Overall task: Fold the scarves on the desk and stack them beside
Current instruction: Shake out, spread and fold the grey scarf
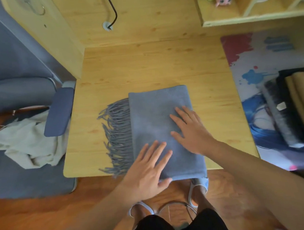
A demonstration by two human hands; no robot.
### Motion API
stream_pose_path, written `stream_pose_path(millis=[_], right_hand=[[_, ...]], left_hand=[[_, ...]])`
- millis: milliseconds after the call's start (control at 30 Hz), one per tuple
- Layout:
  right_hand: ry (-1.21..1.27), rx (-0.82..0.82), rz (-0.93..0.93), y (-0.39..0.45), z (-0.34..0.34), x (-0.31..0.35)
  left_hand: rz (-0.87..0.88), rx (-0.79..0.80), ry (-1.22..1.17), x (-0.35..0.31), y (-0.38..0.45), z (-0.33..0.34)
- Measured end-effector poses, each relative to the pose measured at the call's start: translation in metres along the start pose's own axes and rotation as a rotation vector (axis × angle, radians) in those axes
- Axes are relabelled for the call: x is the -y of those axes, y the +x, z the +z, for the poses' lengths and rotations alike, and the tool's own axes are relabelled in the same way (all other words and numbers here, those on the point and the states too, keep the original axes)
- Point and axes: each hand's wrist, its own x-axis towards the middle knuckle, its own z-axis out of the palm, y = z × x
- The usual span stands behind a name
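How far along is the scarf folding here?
Done: folded dark and tan scarves are stacked on the printed mat. In hand: the left hand and right hand press flat the folded blue-grey fringed scarf. Left: moving it onto the stack.

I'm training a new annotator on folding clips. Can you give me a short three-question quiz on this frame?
1. True or false: both hands lie flat, fingers straight, on the grey-blue scarf.
2. On which side of the scarf, as the camera sees it, does the fringe stick out? A) left B) right C) far edge
3. Where does the pile of folded scarves sit?

Key
1. True: the left hand presses the near end and the right hand rests further up, neither one gripping.
2. A.
3. On the printed mat at the right end of the desk.
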Motion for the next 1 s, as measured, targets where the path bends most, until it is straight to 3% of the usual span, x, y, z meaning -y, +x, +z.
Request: stream_pose_path(millis=[100,167,267,433,600,700,800,867,933,1000], right_hand=[[-0.035,0.053,-0.262,-0.072,0.008,0.003],[-0.129,0.147,-0.304,-0.11,0.029,-0.003],[-0.284,0.125,-0.262,-0.12,0.048,-0.02],[-0.339,-0.01,-0.172,-0.124,0.057,-0.004],[-0.338,-0.064,-0.112,-0.125,0.057,0.012],[-0.323,0.023,-0.185,-0.135,0.051,0.025],[-0.215,0.112,-0.264,-0.136,0.02,0.022],[-0.073,0.369,-0.272,-0.126,-0.012,0.014],[0.153,0.629,-0.117,-0.115,-0.041,0.01],[0.53,0.521,0.076,-0.097,-0.055,0.014]], left_hand=[[-0.112,0.007,-0.055,-0.02,-0.01,0.015],[-0.15,0.032,-0.026,-0.022,-0.011,0.026],[-0.121,0.016,0.067,-0.015,-0.008,0.036],[-0.074,0.011,0.16,-0.006,-0.016,0.04],[-0.254,0.147,0.075,-0.026,-0.016,0.031],[-0.314,0.185,-0.016,-0.041,-0.008,0.023],[-0.308,0.205,-0.054,-0.045,-0.005,0.015],[-0.285,0.213,-0.023,-0.041,-0.009,0.009],[-0.268,0.245,0.001,-0.034,-0.016,0.006],[-0.291,0.283,-0.035,-0.03,-0.021,0.003]])
